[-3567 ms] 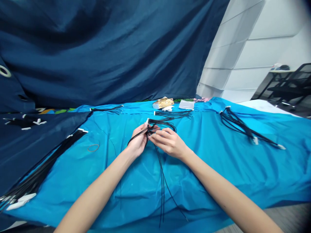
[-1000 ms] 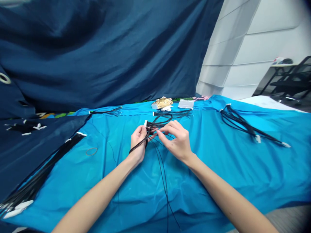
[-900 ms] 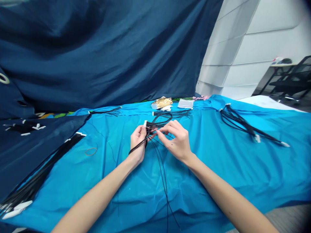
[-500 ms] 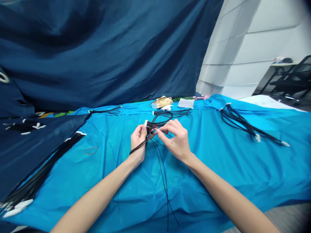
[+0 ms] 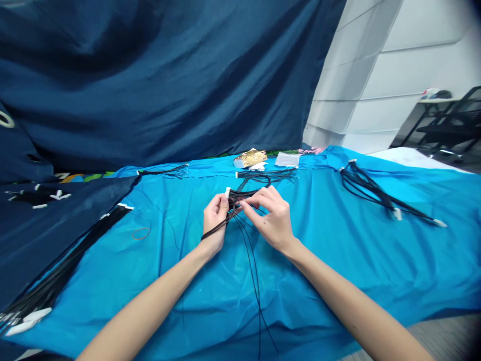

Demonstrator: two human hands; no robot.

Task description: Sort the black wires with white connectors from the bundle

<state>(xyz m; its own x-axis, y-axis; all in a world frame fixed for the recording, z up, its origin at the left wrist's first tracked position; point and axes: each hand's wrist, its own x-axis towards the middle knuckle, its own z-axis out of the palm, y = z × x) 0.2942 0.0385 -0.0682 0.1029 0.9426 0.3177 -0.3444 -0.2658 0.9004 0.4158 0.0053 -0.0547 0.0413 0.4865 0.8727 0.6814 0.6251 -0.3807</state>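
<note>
Over the blue cloth, my left hand (image 5: 215,220) grips a bundle of thin black wires (image 5: 244,194) close to its white connector (image 5: 228,192). Some of the wires loop back over the left palm and wrist. My right hand (image 5: 271,213) is pinched on wires of the same bundle just right of the left fingers; exactly which strands it holds is hidden by the fingertips. Two or three loose wires (image 5: 251,260) hang down from between the hands toward the near edge.
A long wire bundle (image 5: 80,250) lies at the left, another (image 5: 370,188) at the right. Behind my hands are more wires (image 5: 276,174), a gold packet (image 5: 250,158) and a clear bag (image 5: 287,159). A rubber band (image 5: 141,233) lies left. A dark blue curtain (image 5: 169,75) hangs behind.
Both hands keep their hold on the wire bundle. The left hand and the white connector have shifted very slightly right; the right hand has barely moved.
</note>
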